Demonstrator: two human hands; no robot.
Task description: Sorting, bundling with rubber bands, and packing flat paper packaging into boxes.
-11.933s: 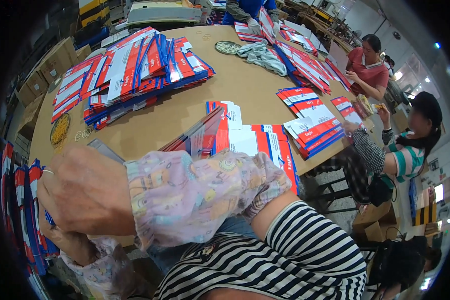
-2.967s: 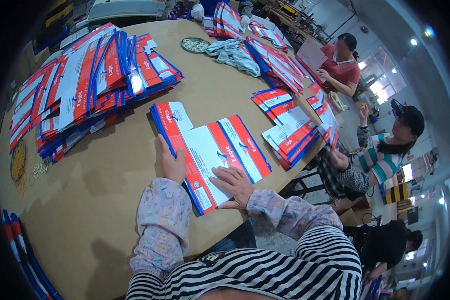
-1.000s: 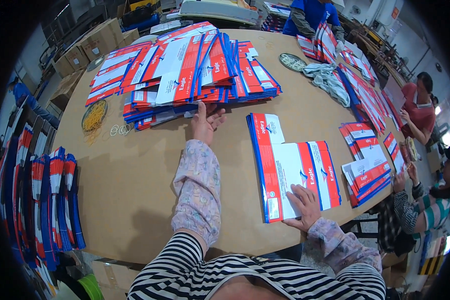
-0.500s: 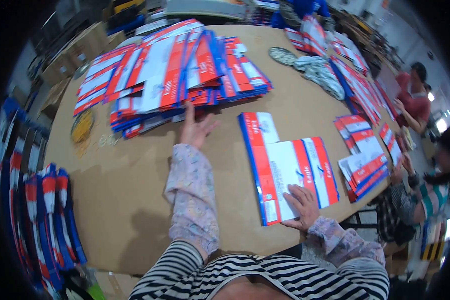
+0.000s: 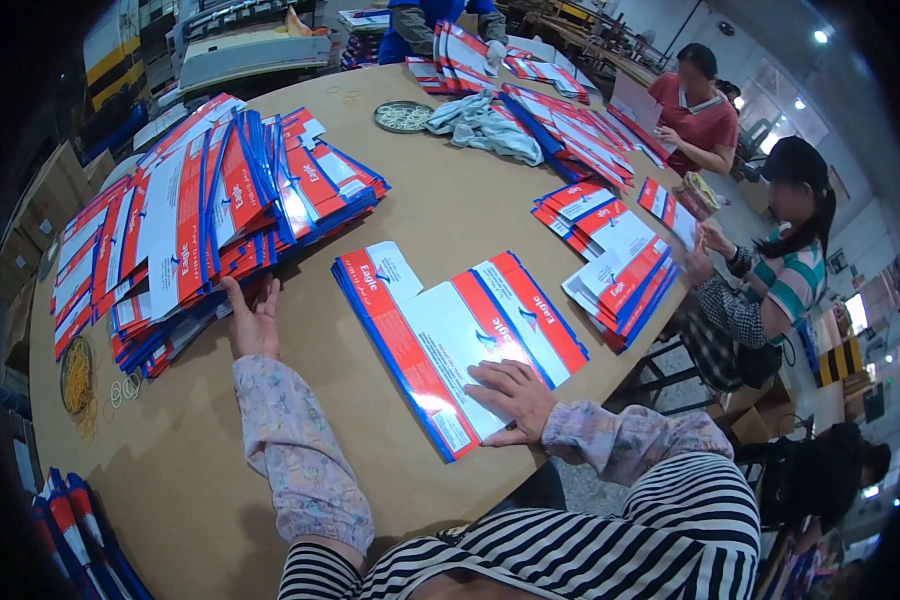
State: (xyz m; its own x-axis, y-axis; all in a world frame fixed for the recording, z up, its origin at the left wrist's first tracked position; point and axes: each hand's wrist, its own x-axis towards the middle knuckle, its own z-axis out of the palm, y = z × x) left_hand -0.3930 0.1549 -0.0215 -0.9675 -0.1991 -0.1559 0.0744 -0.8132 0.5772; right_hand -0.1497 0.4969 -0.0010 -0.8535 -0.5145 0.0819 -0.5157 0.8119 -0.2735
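One stack of flat cartons (image 5: 435, 325) is lying by the table's (image 5: 205, 440) near edge in the head view, the right hand (image 5: 515, 400) resting on it, fingers apart. The left hand (image 5: 257, 322) is lying open at the large pile (image 5: 185, 225), contact unclear. A tug could be sending its uneven layers sliding. The stack's narrow tab is pointing away from that edge, its long axis slanting far-left.
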